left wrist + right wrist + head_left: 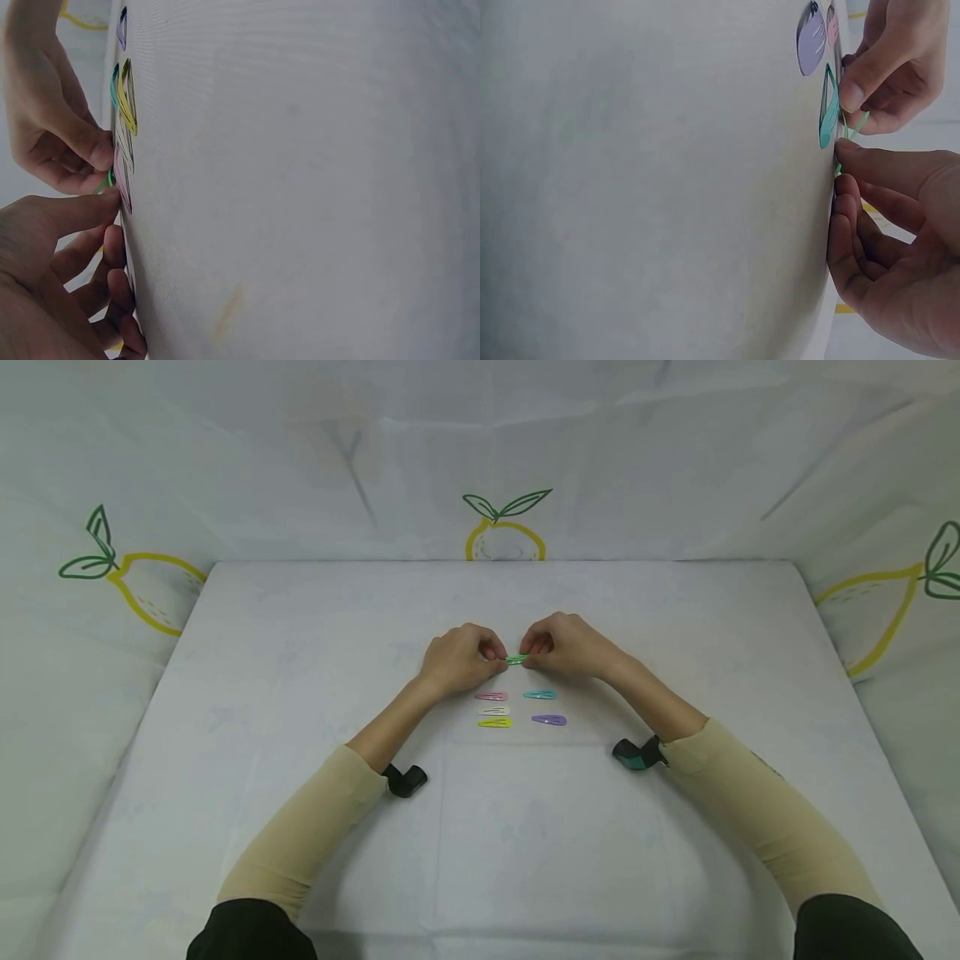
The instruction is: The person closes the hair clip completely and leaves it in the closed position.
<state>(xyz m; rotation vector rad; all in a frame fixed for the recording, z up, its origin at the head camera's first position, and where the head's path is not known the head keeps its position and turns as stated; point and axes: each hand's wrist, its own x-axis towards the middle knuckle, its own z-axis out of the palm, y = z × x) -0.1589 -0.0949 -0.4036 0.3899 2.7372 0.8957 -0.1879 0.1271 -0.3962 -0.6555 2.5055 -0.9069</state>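
A green snap hair clip [516, 660] is held between both hands, just above the white table. My left hand [461, 658] pinches its left end between thumb and fingertips. My right hand [570, 646] pinches the right end the same way. In the right wrist view the green clip [860, 125] shows two thin parts standing apart; fingertips cover its ends. Nearer to me, a pink clip [492, 697], a white clip [494, 711] and a yellow clip [494, 723] lie in a left column. A turquoise clip [540, 694] and a purple clip [550, 720] lie to the right.
White cloth covers the table [525, 843], and white sheets with lemon drawings [506, 539] hang round its back and sides. A dark wrist camera [407, 782] sits by the left sleeve, another dark camera [634, 755] by the right one.
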